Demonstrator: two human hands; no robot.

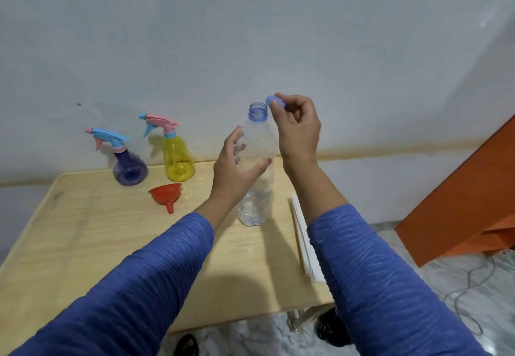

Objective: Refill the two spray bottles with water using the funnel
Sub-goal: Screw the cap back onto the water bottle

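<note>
A clear plastic water bottle stands upright on the wooden table, its blue neck uncapped. My left hand grips the bottle's upper body. My right hand pinches the blue cap just right of and above the neck, apart from it. A purple spray bottle and a yellow spray bottle stand at the table's far left, both with their trigger heads on. A red funnel lies on its side in front of them.
A stack of white paper lies along the table's right edge. An orange wooden panel leans at the right. Grey cables trail over the marble floor. The wall stands directly behind the table.
</note>
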